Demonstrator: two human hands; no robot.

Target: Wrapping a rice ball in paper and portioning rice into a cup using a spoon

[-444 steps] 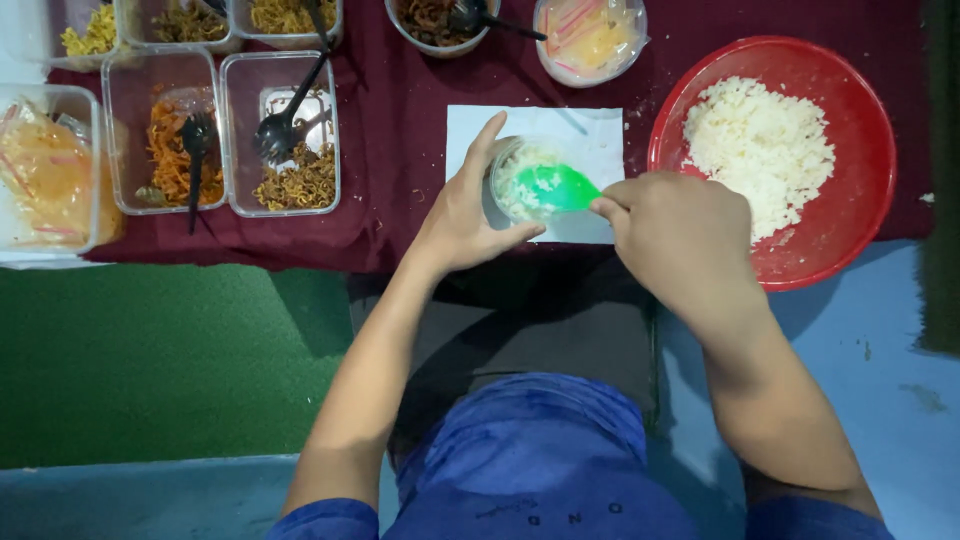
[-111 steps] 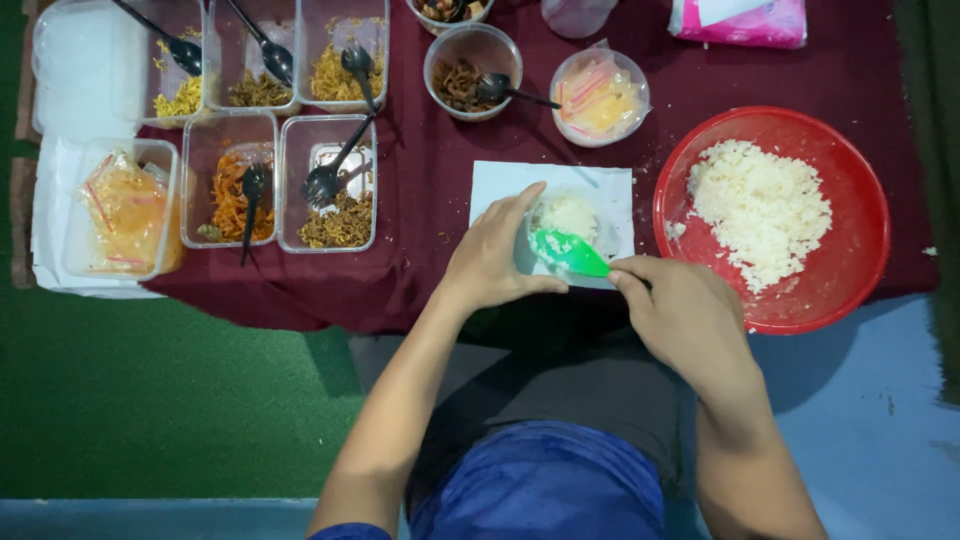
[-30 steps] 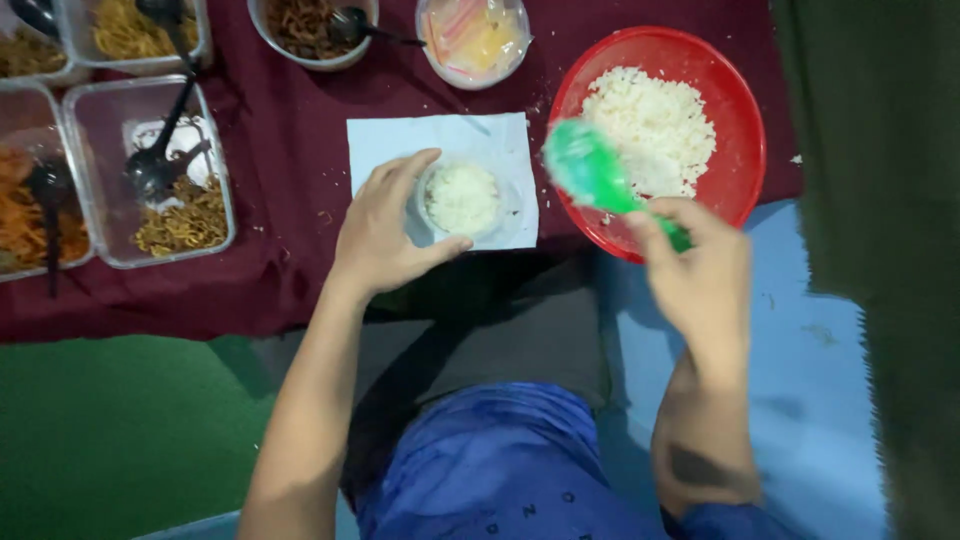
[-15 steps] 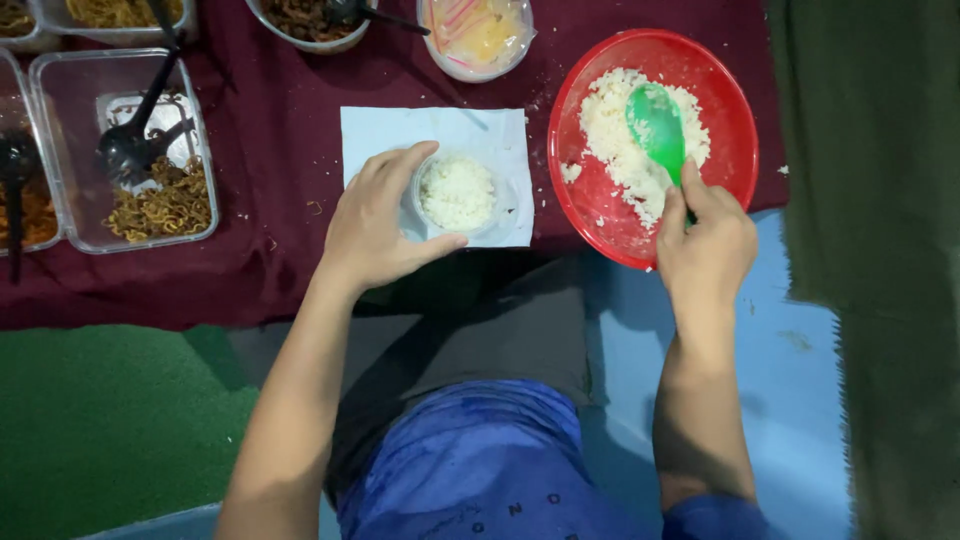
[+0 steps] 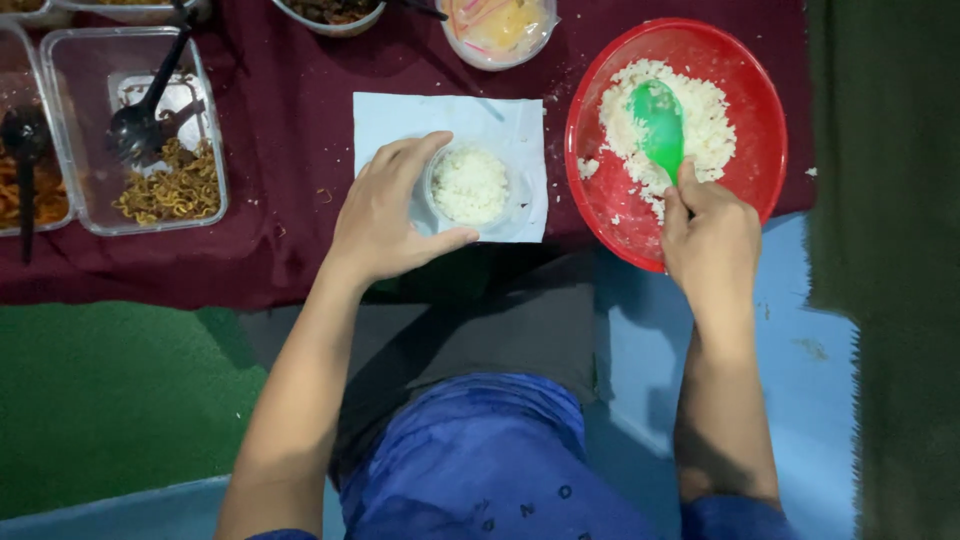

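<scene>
Rice fills a small cup (image 5: 470, 186) cupped by the left hand (image 5: 385, 215); the right hand (image 5: 710, 232) grips a green spoon (image 5: 658, 125) in a red rice bowl (image 5: 745, 70).

Bare maroon counter (image 5: 290, 130) lies open between the noodle tray (image 5: 140, 130) and the paper (image 5: 450, 120). Beyond, a sauce cup (image 5: 498, 30) crowds the paper's far edge; the red bowl (image 5: 760, 130) blocks the right.
</scene>
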